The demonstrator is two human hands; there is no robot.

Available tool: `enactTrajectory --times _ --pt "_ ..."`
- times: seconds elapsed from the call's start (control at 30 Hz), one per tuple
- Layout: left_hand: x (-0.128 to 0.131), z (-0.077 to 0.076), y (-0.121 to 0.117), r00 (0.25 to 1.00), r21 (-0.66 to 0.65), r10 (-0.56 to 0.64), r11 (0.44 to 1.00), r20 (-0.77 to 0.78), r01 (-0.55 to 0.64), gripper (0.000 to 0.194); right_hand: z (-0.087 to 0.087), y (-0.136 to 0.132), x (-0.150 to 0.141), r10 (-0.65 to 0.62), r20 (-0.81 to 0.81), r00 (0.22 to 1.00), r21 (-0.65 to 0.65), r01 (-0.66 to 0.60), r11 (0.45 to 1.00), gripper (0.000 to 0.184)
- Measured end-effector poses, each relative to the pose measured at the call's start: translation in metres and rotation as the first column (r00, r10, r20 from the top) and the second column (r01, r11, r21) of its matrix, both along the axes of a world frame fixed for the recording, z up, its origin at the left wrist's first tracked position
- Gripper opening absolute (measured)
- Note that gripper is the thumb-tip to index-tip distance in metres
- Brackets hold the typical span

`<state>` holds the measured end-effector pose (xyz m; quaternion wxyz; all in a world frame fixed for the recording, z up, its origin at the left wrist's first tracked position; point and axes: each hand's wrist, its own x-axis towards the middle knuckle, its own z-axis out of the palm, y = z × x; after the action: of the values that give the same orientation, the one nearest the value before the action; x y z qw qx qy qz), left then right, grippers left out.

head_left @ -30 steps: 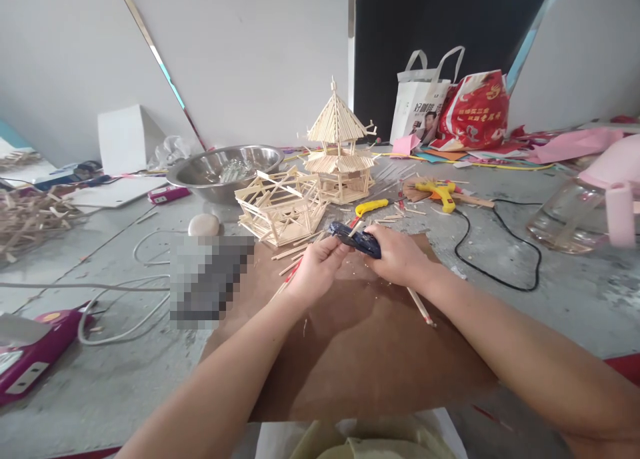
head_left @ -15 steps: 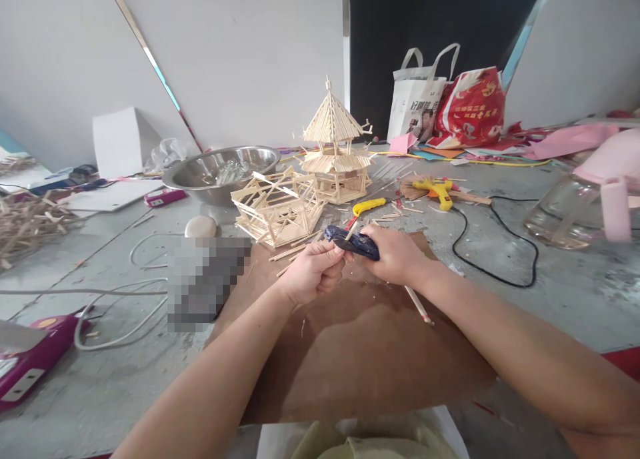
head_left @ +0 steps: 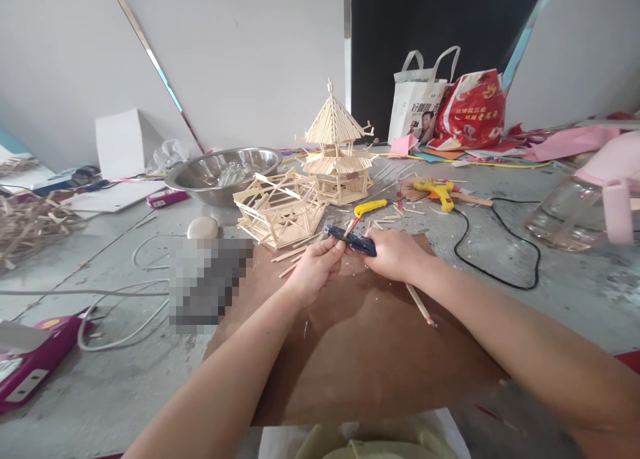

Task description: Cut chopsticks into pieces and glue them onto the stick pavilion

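Observation:
My left hand (head_left: 316,267) is closed in a pinch on a thin wooden stick (head_left: 349,227), whose upper end stands up past a dark blue hand tool (head_left: 361,243). My right hand (head_left: 395,253) is wrapped round the right end of this tool; its exact kind is unclear. The tool lies across the stick, its left end just above my left fingertips. Just beyond the hands are a yellow-handled knife (head_left: 371,207) and a pagoda model (head_left: 336,162) made of sticks. An open stick frame (head_left: 278,209) stands left of the pagoda.
A brown board (head_left: 380,359) lies under my hands, with loose sticks (head_left: 421,305) on it. To the right are a yellow glue gun (head_left: 440,193) with a black cord and a pink-lidded jug (head_left: 565,212). A steel bowl (head_left: 187,185) and purple power strip (head_left: 37,362) are left.
The dark blue tool has turned slightly, showing a narrower side. My left hand has shifted a little; both hands keep their hold, and the whole view has moved slightly.

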<state>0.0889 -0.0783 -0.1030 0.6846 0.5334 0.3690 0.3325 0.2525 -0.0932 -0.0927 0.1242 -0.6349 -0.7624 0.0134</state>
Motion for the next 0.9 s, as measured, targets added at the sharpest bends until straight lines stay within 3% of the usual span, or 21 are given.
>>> enactTrajectory --times 0.23,0.47,0.7,0.9 --pt "0.006 -0.01 0.002 0.992 0.071 0.072 0.995 -0.107 -0.065 0.022 0.008 0.017 0.01 0.136 -0.121 0.983 -0.228 -0.161 0.96 0.069" --pt "0.015 -0.011 -0.004 0.959 -0.003 0.101 0.994 -0.266 -0.106 0.018 0.008 0.016 -0.001 -0.015 -0.005 1.0 -0.384 0.012 0.923 0.091" --pt "0.019 -0.013 0.0 0.921 -0.014 0.104 0.993 -0.374 -0.117 0.016 0.01 0.023 -0.006 -0.097 -0.003 0.995 -0.552 0.079 0.83 0.094" --pt "0.021 -0.014 0.003 0.89 -0.014 0.102 0.993 -0.443 -0.121 0.016 0.009 0.023 -0.006 -0.108 -0.065 0.992 -0.577 0.051 0.815 0.088"
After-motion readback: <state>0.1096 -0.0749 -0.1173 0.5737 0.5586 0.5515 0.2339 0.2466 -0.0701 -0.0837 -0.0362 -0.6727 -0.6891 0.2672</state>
